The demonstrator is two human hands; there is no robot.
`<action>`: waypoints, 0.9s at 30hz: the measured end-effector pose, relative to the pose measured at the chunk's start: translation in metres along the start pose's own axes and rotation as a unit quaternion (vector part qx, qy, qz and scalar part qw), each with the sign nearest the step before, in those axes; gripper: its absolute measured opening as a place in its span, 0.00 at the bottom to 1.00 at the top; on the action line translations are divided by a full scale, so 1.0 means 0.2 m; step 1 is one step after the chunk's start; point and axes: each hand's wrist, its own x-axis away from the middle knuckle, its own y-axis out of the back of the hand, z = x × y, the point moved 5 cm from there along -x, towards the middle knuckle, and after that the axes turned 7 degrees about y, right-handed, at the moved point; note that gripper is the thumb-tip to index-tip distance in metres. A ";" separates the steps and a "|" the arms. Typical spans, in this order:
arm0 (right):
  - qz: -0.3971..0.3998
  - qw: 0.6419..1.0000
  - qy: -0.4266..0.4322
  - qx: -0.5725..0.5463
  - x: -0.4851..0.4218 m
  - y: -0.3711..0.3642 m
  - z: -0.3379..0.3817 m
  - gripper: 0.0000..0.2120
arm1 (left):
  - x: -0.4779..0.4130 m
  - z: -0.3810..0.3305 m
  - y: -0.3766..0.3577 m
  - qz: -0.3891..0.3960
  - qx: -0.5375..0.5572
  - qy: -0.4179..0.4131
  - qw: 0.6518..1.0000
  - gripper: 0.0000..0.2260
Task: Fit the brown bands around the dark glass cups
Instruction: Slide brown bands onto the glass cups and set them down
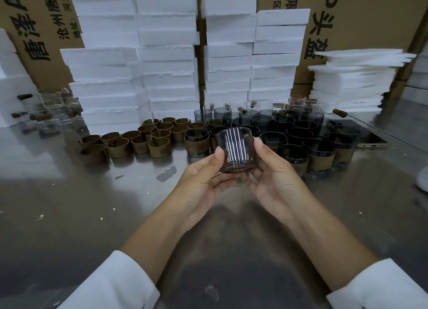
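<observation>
A dark glass cup [236, 150] with no band on it is held upright above the steel table, between both hands. My left hand [203, 179] grips its left side, thumb up along the wall. My right hand [273, 176] grips its right side and base. Several loose brown bands [139, 139] lie in a cluster on the table to the left. Several dark cups [289, 128] stand behind and to the right. Some wear bands, such as one banded cup [196, 144] just left of the held cup and others [320, 159] at the right.
Tall stacks of white foam boxes [166, 54] and cardboard cartons [361, 12] wall off the back. Thin foam sheets [352, 84] are piled at the right. Clear glass cups [53, 107] sit at the far left. A phone [370, 139] lies by the right cups.
</observation>
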 end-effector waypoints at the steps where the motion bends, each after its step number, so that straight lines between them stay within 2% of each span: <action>1: -0.003 1.000 0.001 -0.002 0.00 0.00 0.00 0.15 | 0.00 0.00 0.00 0.000 0.002 0.002 1.000 0.15; 3: -0.010 1.000 0.006 0.012 0.00 0.00 -0.01 0.15 | 0.00 0.00 0.00 -0.012 -0.006 0.001 1.000 0.17; 6: -0.015 0.999 -0.002 0.044 -0.01 0.00 -0.03 0.13 | 0.00 0.00 0.00 -0.031 -0.027 -0.013 0.999 0.28; 9: -0.049 0.997 -0.017 0.056 -0.02 0.01 -0.05 0.12 | 0.00 -0.01 -0.02 -0.033 -0.085 -0.026 0.995 0.28; 12: -0.088 0.993 -0.035 0.075 -0.01 0.03 -0.04 0.15 | 0.01 0.01 -0.03 -0.010 -0.116 -0.014 0.993 0.33; 16: -0.100 0.989 -0.061 0.094 -0.01 0.04 -0.04 0.24 | 0.01 0.03 -0.04 -0.021 -0.146 -0.018 0.989 0.26; 20: -0.043 0.990 -0.031 0.131 0.00 -0.01 -0.04 0.38 | -0.01 0.01 -0.02 -0.054 -0.096 -0.032 0.993 0.28; 24: -0.004 0.978 0.007 0.207 0.02 -0.04 -0.05 0.32 | -0.02 -0.01 0.02 -0.074 -0.079 -0.038 0.993 0.27; 27: 0.001 0.979 0.017 0.203 0.03 -0.03 -0.04 0.25 | -0.02 0.00 0.05 -0.065 -0.135 -0.031 0.988 0.28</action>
